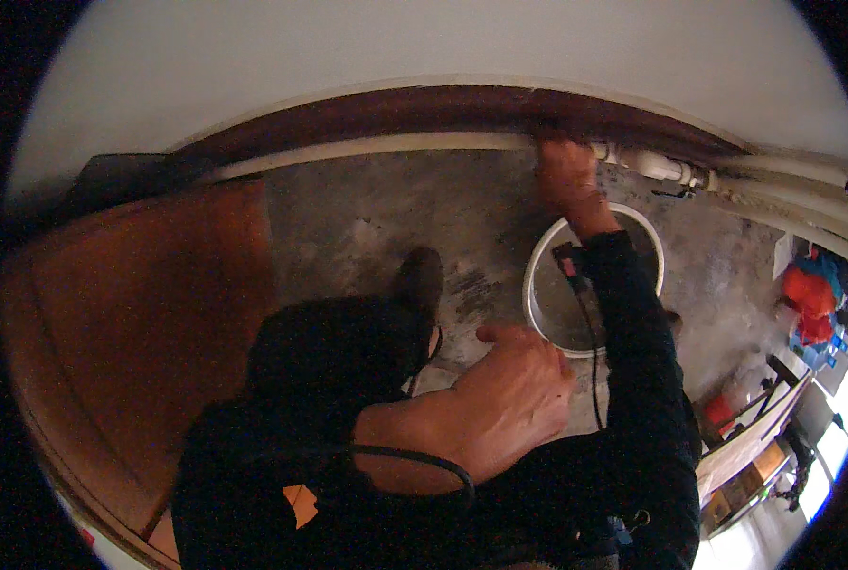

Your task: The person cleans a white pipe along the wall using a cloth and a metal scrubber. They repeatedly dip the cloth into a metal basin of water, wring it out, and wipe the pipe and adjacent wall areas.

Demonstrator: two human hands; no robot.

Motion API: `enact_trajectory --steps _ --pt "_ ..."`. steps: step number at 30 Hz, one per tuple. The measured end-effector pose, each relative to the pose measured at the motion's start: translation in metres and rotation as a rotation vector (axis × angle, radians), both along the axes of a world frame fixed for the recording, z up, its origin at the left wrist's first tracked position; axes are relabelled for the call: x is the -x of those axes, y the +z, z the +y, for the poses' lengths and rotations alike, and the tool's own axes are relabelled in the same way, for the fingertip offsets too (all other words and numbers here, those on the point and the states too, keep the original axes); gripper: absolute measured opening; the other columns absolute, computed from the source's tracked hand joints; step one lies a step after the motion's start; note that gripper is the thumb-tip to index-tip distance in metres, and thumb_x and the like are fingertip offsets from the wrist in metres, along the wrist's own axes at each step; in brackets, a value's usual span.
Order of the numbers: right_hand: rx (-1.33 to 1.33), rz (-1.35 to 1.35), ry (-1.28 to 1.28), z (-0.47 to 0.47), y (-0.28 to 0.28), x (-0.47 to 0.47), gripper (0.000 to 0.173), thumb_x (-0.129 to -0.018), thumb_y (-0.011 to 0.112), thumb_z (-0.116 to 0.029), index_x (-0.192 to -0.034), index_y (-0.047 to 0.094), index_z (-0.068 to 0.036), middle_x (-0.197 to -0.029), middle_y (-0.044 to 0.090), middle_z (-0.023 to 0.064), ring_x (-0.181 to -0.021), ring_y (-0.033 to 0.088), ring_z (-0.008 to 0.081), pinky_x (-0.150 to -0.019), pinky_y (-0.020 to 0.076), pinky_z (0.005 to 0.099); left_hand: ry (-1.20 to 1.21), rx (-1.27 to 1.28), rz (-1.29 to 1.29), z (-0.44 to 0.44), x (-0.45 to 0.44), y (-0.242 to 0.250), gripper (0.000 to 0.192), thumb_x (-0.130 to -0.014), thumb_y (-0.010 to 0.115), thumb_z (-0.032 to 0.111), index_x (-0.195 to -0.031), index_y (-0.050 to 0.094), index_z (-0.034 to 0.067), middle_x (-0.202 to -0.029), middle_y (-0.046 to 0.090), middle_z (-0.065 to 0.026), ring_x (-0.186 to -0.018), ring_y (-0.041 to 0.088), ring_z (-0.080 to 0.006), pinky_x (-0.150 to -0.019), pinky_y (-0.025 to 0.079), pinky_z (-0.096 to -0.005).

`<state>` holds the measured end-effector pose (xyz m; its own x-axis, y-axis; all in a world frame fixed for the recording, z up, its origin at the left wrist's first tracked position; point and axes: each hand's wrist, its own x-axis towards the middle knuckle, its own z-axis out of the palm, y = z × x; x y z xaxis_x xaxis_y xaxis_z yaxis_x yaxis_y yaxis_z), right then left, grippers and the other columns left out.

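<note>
My right hand reaches out to the white wall pipe, at the dark red skirting band. Its fingertips are blurred and in shadow, so what they grip is hidden. Below that forearm stands a round bucket with a white rim and a greyish inside. My left hand hangs nearer my body, back of the hand up, by the bucket's near edge. The thumb sticks out to one side; the other fingers curl down out of sight. A black cable with a plug-like end dangles by my right sleeve, over the bucket.
A brown wooden panel takes up the left side. A lever valve sits on the pipework at right. Red and blue items and a low table stand farther right. My shoe rests on the stained concrete floor.
</note>
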<state>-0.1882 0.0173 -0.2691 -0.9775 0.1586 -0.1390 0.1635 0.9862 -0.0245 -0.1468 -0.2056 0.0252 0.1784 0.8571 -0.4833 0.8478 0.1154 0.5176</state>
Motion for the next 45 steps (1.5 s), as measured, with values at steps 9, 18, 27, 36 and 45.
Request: enact_trajectory --steps 9,18,27,36,45 --pt "-0.097 0.225 -0.019 0.005 -0.04 -0.005 0.054 -0.079 0.068 -0.009 -0.133 0.067 -0.012 -0.123 0.071 0.0163 -0.11 0.069 0.0399 -0.091 0.0587 0.0506 0.138 -0.344 -0.027 0.001 -0.001 -0.033 0.028 -0.093 0.064 0.015 -0.116 0.072 0.001 -0.102 0.076 -0.0198 -0.095 0.075 -0.0359 -0.08 0.06 -0.0524" --pt "1.084 0.199 -0.175 -0.04 0.043 -0.01 0.03 -0.094 0.066 -0.006 -0.123 0.075 -0.006 -0.107 0.078 0.0118 -0.098 0.075 0.0258 -0.085 0.0596 0.0409 0.241 -0.59 -0.03 0.001 -0.011 -0.07 0.02 -0.09 0.066 0.014 -0.106 0.074 0.005 -0.1 0.076 -0.0188 -0.093 0.075 -0.0355 -0.078 0.061 -0.0509" --pt "1.401 0.261 -0.608 -0.003 0.141 -0.125 0.037 -0.097 0.062 -0.004 -0.133 0.071 0.0 -0.132 0.072 0.0121 -0.123 0.065 0.0232 -0.107 0.0504 0.0369 0.366 -0.66 0.031 0.006 0.029 -0.086 0.011 -0.086 0.069 0.013 -0.09 0.078 0.009 -0.096 0.077 -0.0178 -0.091 0.076 -0.0356 -0.075 0.061 -0.0499" --pt "1.674 0.598 -0.935 -0.035 0.155 -0.246 0.035 -0.1 0.063 -0.008 -0.133 0.066 0.002 -0.126 0.069 0.0084 -0.115 0.064 0.0193 -0.102 0.0507 0.0361 0.263 -0.276 0.233 0.005 0.021 -0.005 0.032 -0.087 0.08 0.029 -0.098 0.071 0.001 -0.091 0.076 -0.0217 -0.092 0.075 -0.0427 -0.077 0.059 -0.0549" --pt "0.181 -0.318 -0.682 0.003 -0.011 -0.354 0.03 -0.099 0.069 -0.032 -0.109 0.074 -0.003 -0.1 0.077 0.0195 -0.086 0.075 0.0387 -0.074 0.0589 0.0491 0.107 -0.172 0.214 0.033 0.001 -0.018 0.029 -0.087 0.08 0.024 -0.102 0.069 0.001 -0.092 0.075 -0.0229 -0.092 0.074 -0.044 -0.078 0.059 -0.056"
